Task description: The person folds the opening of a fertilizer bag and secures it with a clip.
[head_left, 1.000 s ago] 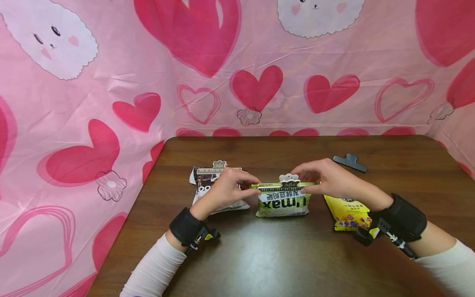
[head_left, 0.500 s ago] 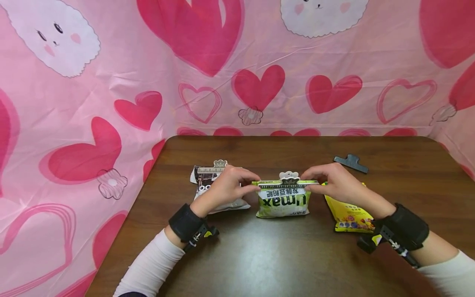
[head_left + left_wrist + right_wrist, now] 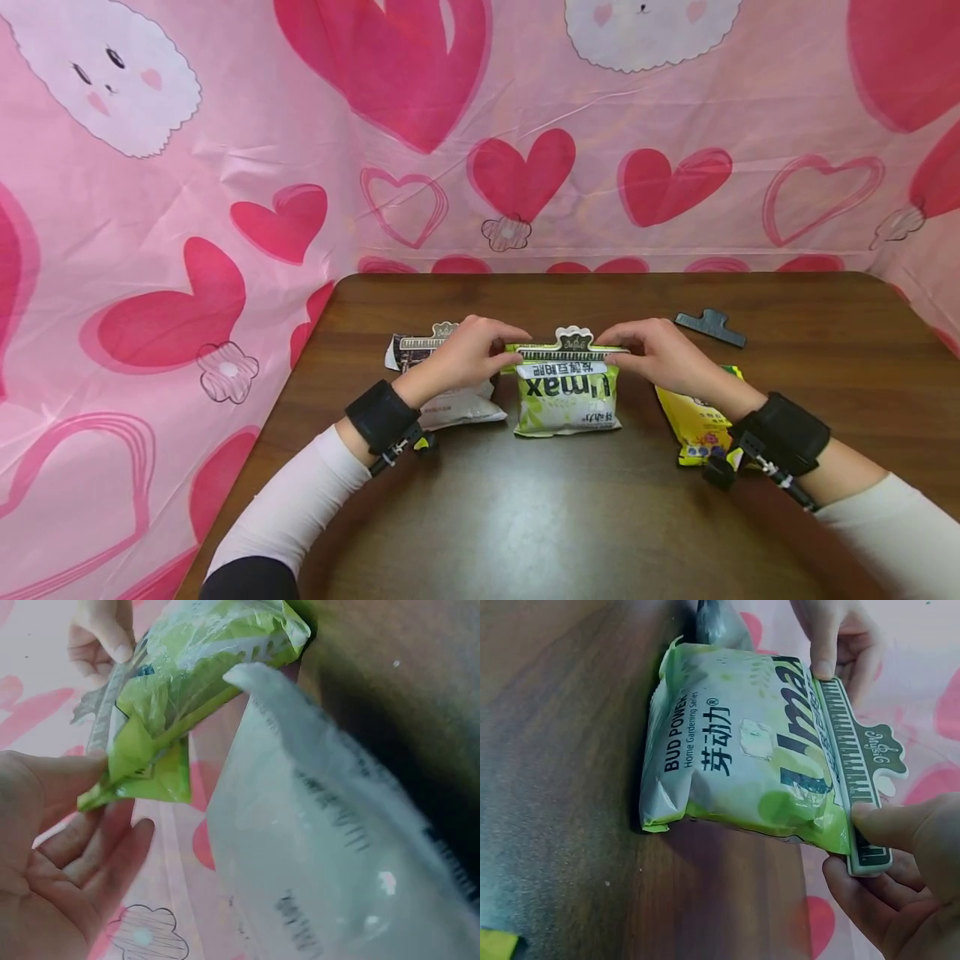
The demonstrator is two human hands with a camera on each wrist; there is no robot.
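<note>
A green and white "U'max" bag (image 3: 566,404) stands with its lettering upside down, its folded top held by a white and dark piano-key bag clip (image 3: 573,353). My left hand (image 3: 476,350) pinches the left end of that top between thumb and fingers. The left wrist view shows the thumb on the green folded corner (image 3: 135,754). At the other end, my right hand (image 3: 660,350) pinches the clip's end, with the thumb on its front face in the right wrist view. Partly behind my left forearm lies a white and black bag (image 3: 461,408), with a similar clip (image 3: 444,332) on its top.
A yellow bag (image 3: 693,425) lies on the wooden table (image 3: 525,517) under my right forearm. Farther back on the right is a loose dark bag clip (image 3: 711,327). Pink heart-printed cloth (image 3: 525,83) rises behind the table and along its left side.
The top of the green bag and its clip have risen, showing more of the front. Both hands have moved up with it, the right having shifted outward to the clip's end before that.
</note>
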